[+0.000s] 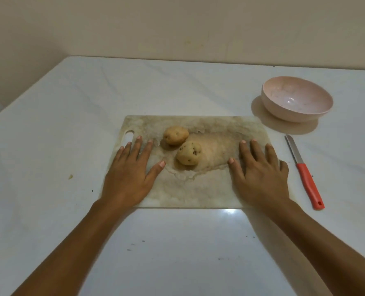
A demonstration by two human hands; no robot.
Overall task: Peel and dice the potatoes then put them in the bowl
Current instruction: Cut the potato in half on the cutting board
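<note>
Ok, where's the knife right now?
Head view, right side: the knife lies on the table just right of the cutting board, beside the right hand and nearer than the pink bowl.

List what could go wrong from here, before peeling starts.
1. The far potato and near potato lie loose and unpeeled on the cutting board; round, they may roll under the first cut.
2. The knife lies on the table just right of the right hand; a careless reach could meet the blade, not the red handle.
3. The bowl sits off the board's far right corner; carried dice could spill.
</note>
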